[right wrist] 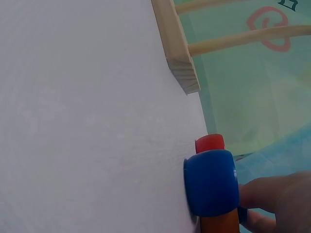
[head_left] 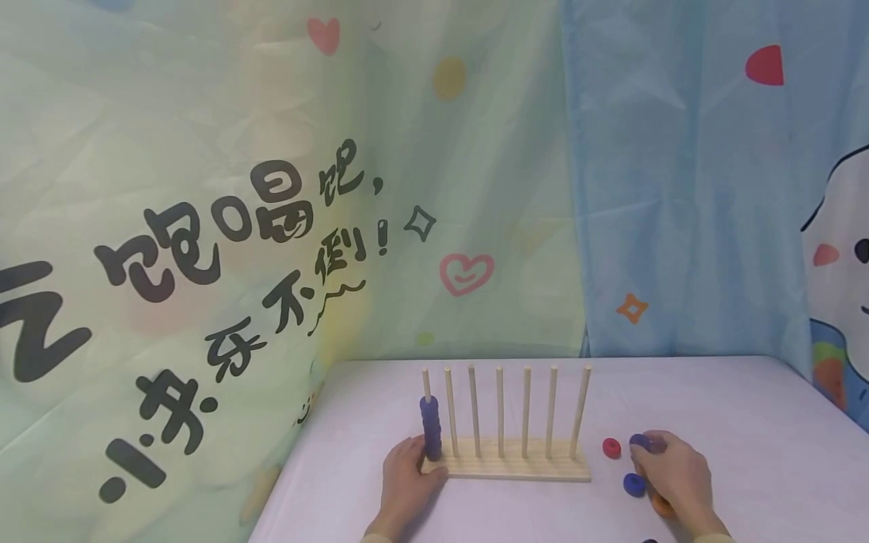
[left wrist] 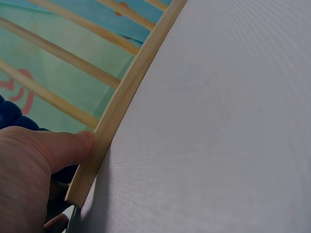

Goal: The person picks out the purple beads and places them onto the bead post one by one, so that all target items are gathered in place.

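A wooden peg stand (head_left: 512,469) with several upright pegs stands on the table. Its leftmost peg carries a stack of blue beads (head_left: 431,428); the other pegs are bare. My left hand (head_left: 409,477) grips the stand's left end, the thumb on the front edge of the base (left wrist: 124,97) and the fingers behind. To the right of the stand, my right hand (head_left: 675,475) pinches a blue bead (head_left: 640,442) between thumb and fingers. Beside that hand lie a red bead (head_left: 612,448), another blue bead (right wrist: 211,183) and an orange bead (head_left: 661,505), partly hidden by the hand.
A pale cloth covers the table (head_left: 516,516). At the bottom edge of the head view a dark object (head_left: 649,541) barely shows. Printed curtains (head_left: 475,188) hang behind and to the left of the table.
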`<state>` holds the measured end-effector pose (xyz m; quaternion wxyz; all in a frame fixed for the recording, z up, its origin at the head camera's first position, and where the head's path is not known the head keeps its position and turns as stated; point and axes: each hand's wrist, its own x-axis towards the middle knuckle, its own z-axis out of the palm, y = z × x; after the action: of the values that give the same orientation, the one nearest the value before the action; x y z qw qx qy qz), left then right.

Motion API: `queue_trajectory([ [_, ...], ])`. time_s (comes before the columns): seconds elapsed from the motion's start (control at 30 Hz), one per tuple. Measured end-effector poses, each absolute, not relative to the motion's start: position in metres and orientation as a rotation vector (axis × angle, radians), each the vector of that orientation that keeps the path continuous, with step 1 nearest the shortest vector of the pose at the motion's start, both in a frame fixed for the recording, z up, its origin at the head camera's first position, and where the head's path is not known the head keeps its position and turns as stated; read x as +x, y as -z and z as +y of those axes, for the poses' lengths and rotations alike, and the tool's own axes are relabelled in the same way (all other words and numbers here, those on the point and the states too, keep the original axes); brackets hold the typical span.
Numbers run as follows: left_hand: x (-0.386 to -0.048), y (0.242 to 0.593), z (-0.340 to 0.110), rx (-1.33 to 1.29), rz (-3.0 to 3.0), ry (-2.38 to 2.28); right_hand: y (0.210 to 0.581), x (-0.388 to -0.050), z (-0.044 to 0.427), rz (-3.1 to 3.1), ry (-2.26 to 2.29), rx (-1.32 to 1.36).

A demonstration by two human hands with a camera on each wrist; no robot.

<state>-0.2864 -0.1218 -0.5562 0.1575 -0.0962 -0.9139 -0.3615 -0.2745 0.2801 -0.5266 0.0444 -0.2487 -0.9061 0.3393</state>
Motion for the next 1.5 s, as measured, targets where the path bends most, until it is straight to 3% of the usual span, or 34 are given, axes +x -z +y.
queue_trajectory([
  [0.6,-0.286,0.555,-0.121,-0.266,-2.616,1.026,0.523,-0.270,0.283,-2.674,-1.116,-0.696],
  [1.27,-0.284,0.555,-0.121,-0.267,-2.605,1.046,0.510,-0.244,0.256,-2.601,-1.252,-0.348],
  [1.5,-0.286,0.555,-0.120,-0.258,-2.598,1.029,0.510,-0.240,0.245,-2.608,-1.269,-0.341],
])
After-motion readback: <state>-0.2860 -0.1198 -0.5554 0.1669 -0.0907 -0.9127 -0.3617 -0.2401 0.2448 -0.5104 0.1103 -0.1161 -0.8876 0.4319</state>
